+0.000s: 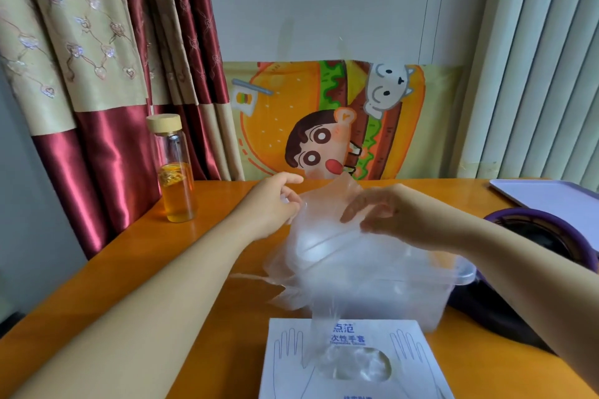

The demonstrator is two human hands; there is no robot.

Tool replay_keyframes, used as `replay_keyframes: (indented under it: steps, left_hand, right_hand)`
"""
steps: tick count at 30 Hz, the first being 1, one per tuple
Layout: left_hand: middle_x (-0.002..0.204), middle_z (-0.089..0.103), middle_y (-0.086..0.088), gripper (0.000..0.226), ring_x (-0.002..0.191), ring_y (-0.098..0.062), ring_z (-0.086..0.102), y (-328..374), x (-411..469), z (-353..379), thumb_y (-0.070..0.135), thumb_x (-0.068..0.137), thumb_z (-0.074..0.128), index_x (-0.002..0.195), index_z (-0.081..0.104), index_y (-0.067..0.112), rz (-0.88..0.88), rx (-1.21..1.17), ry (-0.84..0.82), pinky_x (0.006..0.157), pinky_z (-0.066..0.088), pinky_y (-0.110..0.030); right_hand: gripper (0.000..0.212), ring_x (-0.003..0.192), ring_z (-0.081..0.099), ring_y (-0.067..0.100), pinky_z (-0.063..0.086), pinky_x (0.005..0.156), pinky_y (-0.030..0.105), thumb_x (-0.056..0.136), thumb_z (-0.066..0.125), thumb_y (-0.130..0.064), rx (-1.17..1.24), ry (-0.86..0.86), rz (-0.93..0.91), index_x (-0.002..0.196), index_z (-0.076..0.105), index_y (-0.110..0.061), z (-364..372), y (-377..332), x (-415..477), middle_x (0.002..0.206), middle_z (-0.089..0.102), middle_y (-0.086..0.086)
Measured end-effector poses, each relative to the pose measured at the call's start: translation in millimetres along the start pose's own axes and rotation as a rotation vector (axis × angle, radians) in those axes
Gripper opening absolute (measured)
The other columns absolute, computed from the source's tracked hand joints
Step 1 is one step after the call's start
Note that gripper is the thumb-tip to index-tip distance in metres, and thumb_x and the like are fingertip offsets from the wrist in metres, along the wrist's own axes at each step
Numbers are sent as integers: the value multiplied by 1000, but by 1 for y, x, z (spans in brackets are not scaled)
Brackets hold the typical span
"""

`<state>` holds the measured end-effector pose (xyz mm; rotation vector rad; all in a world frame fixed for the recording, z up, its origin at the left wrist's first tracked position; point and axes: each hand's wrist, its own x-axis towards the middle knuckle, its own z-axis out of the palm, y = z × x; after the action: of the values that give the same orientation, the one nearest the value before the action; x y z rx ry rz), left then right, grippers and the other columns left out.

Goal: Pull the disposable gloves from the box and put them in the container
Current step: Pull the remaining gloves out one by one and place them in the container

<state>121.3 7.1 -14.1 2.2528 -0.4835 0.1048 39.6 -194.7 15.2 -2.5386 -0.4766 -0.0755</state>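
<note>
Both hands up over counter [155, 272], one clear disposable glove [324, 217] stretched between them. Left hand [272, 204] pinches the glove's left edge, index finger sticking out, other fingers curled. Right hand [389, 217] grips the top edge from above, fingers curled over the film. Clear container [466, 273] sits directly below the right hand, under the glove; more crumpled film in it, blurry. Glove box [285, 376] flat on counter, nearer the person than both hands. A strip of film runs from its oval opening up toward the held glove; cannot tell if same glove. Bottle [176, 172] with amber liquid stands left of left hand, well apart. Purple-rimmed bowl [551, 230] and lavender tray [551, 197] beyond the right forearm.
</note>
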Motion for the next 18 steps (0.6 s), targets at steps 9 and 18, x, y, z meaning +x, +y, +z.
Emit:
replay_keyframes:
  steps: [9, 18]
  left_hand:
    - [130, 50, 2, 34, 121, -23, 42, 34, 27, 5, 19, 93, 55, 126, 57, 30, 233, 570, 511, 101, 33, -36]
    - [159, 20, 2, 76, 143, -25, 24, 61, 25, 60, 43, 90, 62, 152, 21, 30, 77, 950, -836, 111, 29, -36]
  right_hand:
    - [61, 94, 52, 9, 38, 71, 14, 82, 71, -16, -139, 55, 267, 138, 47, -17, -7, 52, 8, 132, 56, -1]
    - [68, 120, 51, 26, 43, 101, 33, 82, 71, -27, -610, -220, 399, 139, 42, -6, 9, 64, 23, 134, 52, 9]
